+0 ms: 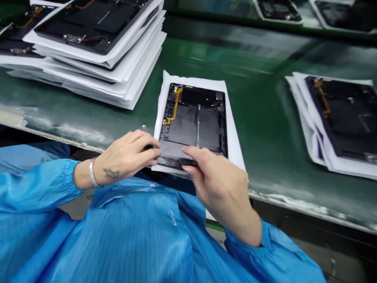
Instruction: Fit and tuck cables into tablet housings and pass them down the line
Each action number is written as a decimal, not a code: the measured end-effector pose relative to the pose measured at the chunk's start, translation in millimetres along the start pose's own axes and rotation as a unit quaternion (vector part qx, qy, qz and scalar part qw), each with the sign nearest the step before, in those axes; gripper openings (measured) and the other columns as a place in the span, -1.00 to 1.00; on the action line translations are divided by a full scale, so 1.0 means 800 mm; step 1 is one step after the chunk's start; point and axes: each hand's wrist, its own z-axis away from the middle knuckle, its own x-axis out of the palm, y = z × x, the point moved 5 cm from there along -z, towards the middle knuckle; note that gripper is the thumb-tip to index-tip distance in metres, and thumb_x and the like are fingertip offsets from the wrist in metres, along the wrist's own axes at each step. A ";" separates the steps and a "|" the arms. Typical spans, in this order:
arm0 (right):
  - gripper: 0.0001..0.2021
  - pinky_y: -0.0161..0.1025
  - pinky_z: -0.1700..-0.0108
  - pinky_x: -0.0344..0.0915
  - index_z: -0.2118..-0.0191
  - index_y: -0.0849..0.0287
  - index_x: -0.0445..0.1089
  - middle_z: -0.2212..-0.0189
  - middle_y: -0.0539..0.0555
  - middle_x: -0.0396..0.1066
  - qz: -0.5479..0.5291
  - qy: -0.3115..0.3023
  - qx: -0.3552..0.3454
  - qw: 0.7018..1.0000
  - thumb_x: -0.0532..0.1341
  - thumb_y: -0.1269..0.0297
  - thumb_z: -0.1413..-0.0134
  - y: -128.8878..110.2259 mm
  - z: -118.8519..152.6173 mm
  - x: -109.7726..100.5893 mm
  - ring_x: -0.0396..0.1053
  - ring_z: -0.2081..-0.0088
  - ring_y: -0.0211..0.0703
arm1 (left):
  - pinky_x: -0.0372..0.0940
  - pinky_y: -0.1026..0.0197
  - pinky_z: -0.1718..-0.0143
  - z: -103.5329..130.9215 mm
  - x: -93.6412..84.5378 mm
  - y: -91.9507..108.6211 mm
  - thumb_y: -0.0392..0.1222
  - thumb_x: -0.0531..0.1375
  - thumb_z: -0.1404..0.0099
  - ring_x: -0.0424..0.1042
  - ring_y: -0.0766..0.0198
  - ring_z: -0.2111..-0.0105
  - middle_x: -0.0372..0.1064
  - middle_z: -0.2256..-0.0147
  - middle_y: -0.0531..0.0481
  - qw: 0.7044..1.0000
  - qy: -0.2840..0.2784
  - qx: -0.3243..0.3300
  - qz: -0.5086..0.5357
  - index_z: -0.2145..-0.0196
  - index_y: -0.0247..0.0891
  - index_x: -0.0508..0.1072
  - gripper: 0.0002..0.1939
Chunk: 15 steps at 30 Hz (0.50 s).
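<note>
Tablet (187, 125) laid on paper (233, 143) at near edge of table (268, 137); touched by curled left hand (127, 152), grip unclear; dark piece (187, 161) pinched in right hand (221, 184). Tablet could be tipped off if pressed too hard.

Left fingers (149, 154) at tablet (183, 127), right fingers (194, 152) pinching dark piece (187, 161)

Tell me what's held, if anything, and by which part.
Right hand: apparently a small dark piece, pinched thumb-to-finger, part unclear. Left hand: at the open tablet, left edge; hold unclear.
</note>
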 end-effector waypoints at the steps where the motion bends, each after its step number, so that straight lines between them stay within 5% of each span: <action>1: -0.77 -0.25 0.41 0.17 0.01 0.25 0.37 0.42 0.05 0.40 -0.005 0.008 0.007 1.000 0.02 0.31 -0.44 -0.003 0.001 0.001 0.30 0.46 -0.21 | 0.44 -0.06 -0.02 0.000 0.005 -0.006 -0.17 0.12 -0.49 0.40 -0.03 -0.09 0.39 -0.12 -0.31 0.999 0.000 -0.024 0.031 -0.11 -0.36 0.39 -0.68; 4: -0.82 -0.32 0.36 0.27 0.01 0.18 0.39 0.35 0.06 0.43 -0.046 0.009 0.023 0.999 0.10 0.41 -0.38 -0.008 0.004 0.009 0.37 0.38 -0.24 | 0.26 -0.18 -0.26 0.002 0.022 -0.015 -0.02 0.10 -0.50 0.15 -0.08 -0.34 0.11 -0.34 -0.36 0.993 -0.008 -0.055 0.100 -0.27 -0.38 0.24 -0.49; 9: -0.59 -0.27 0.17 0.37 -0.16 0.11 0.38 0.16 0.11 0.51 -0.087 -0.005 -0.007 0.996 0.10 0.59 -0.29 -0.012 0.003 0.022 0.43 0.20 -0.21 | 0.18 -0.12 -0.33 0.004 0.035 -0.016 -0.02 0.08 -0.51 0.16 -0.01 -0.35 0.13 -0.34 -0.30 0.987 -0.010 -0.082 0.135 -0.29 -0.39 0.23 -0.47; 15: -0.65 -0.26 0.21 0.36 -0.08 0.23 0.44 0.20 0.16 0.52 -0.063 -0.017 -0.025 0.998 0.11 0.62 -0.26 -0.014 0.003 0.036 0.43 0.23 -0.17 | 0.17 -0.07 -0.35 0.003 0.034 -0.015 -0.03 0.09 -0.51 0.19 0.01 -0.33 0.17 -0.32 -0.27 0.988 -0.004 -0.082 0.130 -0.26 -0.41 0.29 -0.49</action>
